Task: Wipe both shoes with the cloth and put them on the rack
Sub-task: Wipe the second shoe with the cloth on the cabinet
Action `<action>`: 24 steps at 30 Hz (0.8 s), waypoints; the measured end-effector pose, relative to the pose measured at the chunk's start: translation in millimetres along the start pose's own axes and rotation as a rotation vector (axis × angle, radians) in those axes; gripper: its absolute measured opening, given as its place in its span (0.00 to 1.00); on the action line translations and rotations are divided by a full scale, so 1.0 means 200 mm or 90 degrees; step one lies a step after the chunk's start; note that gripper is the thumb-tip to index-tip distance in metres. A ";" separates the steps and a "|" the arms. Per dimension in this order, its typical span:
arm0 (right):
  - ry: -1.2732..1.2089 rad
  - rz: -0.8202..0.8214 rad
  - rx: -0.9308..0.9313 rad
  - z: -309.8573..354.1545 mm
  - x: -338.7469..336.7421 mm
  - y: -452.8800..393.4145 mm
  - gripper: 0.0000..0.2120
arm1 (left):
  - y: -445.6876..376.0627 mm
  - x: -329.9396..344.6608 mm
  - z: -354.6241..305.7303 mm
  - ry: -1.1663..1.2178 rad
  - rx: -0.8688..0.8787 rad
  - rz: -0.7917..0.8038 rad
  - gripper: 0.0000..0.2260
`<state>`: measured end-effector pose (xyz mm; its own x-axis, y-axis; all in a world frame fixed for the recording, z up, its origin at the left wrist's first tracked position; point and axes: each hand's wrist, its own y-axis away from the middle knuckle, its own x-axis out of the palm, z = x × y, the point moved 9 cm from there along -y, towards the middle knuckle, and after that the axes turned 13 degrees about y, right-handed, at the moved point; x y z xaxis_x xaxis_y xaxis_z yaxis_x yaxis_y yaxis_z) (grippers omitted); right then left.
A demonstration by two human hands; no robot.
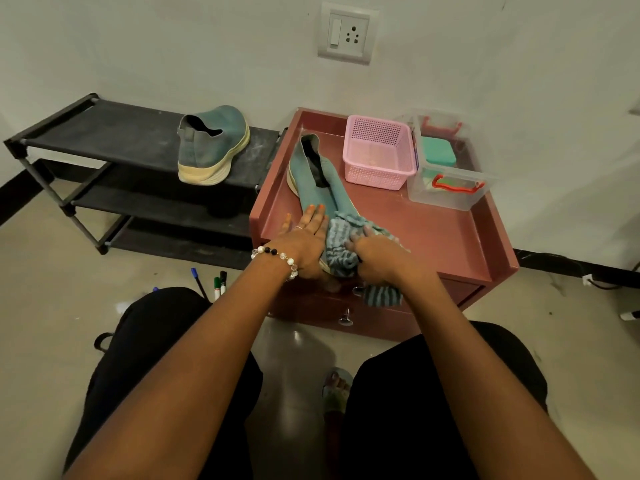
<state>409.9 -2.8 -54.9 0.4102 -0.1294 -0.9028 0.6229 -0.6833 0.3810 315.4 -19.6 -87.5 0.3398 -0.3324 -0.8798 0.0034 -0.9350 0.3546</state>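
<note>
My left hand (306,242) lies flat with straight fingers against the near end of a teal shoe (317,181) on the red cabinet (446,233), steadying it. My right hand (379,259) clutches the striped blue cloth (341,245) bunched over that shoe's toe. The other shoe (213,145) stands on the top shelf of the black rack (104,133), left of the cabinet.

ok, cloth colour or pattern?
Cloth: ribbed stripes of grey-blue and pale blue; head view.
</note>
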 end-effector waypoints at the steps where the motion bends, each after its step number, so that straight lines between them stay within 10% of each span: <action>1: 0.019 -0.011 0.019 -0.01 -0.01 -0.03 0.28 | 0.00 0.00 0.00 -0.001 0.000 0.004 0.61; 10: 0.008 0.030 -0.027 0.04 -0.01 0.06 0.18 | 0.02 -0.01 0.00 -0.037 -0.008 -0.019 0.51; 20: 0.091 -0.034 0.045 0.05 -0.03 -0.09 0.31 | 0.01 0.01 0.01 0.017 -0.031 0.006 0.58; 24: 0.088 0.013 -0.032 0.10 0.01 0.00 0.23 | 0.01 0.01 0.00 -0.017 -0.020 -0.018 0.44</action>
<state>397.5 -17.5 -59.5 0.5087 -0.0406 -0.8600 0.6447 -0.6440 0.4118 315.8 -22.7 -87.5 0.3137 -0.3097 -0.8976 0.0415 -0.9399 0.3388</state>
